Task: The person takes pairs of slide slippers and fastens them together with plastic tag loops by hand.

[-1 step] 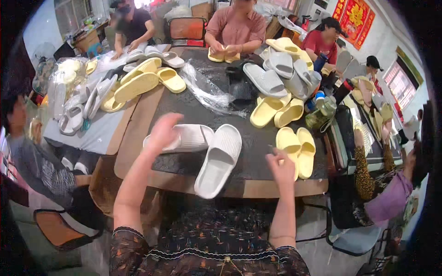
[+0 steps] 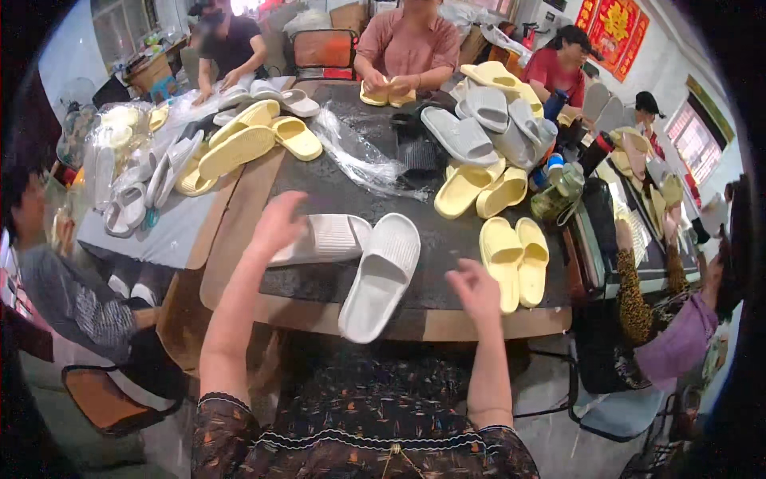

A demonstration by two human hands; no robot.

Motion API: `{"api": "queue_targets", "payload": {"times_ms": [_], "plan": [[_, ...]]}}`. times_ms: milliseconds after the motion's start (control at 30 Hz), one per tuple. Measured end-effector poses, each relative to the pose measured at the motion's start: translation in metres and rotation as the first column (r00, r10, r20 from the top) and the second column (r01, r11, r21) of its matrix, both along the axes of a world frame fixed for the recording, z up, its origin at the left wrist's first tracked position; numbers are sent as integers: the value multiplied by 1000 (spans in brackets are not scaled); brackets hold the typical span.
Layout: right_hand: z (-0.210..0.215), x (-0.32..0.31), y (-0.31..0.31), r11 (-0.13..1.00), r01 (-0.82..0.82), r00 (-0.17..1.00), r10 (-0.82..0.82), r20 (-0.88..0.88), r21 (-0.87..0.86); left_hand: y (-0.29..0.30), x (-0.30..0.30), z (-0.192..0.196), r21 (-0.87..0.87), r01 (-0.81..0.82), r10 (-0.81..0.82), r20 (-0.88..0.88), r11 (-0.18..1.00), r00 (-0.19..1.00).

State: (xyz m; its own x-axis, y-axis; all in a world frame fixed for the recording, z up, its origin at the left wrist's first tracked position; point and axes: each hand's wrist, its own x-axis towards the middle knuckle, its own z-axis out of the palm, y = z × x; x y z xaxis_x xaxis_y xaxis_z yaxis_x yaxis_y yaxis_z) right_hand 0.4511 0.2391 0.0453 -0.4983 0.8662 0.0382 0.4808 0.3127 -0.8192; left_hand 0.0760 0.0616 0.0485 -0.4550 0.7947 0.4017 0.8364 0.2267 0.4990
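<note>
A grey-white slide slipper [image 2: 378, 275] lies in front of me, its heel reaching past the table's near edge. Another grey-white slipper [image 2: 335, 238] lies sideways to its left, touching it or nearly so. My left hand [image 2: 279, 226] is over the sideways slipper's left end, hiding part of it; the fingers look apart, somewhat blurred, with nothing seen in them. My right hand [image 2: 476, 289] hovers between the right-hand grey-white slipper and a pair of yellow slippers [image 2: 517, 259]. Its thumb and fingers are pinched together; whatever they may hold is too small or blurred to make out.
Mixed grey and yellow slippers pile up at the back right [image 2: 487, 132] and left [image 2: 239, 144]. Clear plastic wrap [image 2: 359, 164] crosses the dark tabletop [image 2: 319, 176]. A green bottle [image 2: 558, 191] stands right. Several people work around, one holding yellow slippers [image 2: 388, 92].
My right hand has shifted a little left, away from the yellow pair. The left hand has drawn slightly left and down over the sideways slipper. Both grey-white slippers stay in place.
</note>
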Motion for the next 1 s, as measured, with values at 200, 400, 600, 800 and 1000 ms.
{"api": "queue_targets", "payload": {"times_ms": [200,400,600,800,1000], "plan": [[-40,-58,-37,973,-216,964,199,178,85,-13,-8,-23,-535,-244,226,-101,809,969],[-59,-63,-20,986,-114,991,105,79,123,-34,65,-17,-539,-266,262,-85,799,961],[-53,-46,-13,989,-100,994,94,54,109,-47,135,-28,-548,-134,206,72,825,976],[-54,-44,-21,995,-62,998,61,19,78,-41,121,-10,-531,-7,85,123,848,989],[-60,-40,-23,996,-46,999,45,12,72,6,84,29,-305,33,-32,7,952,999]]}}
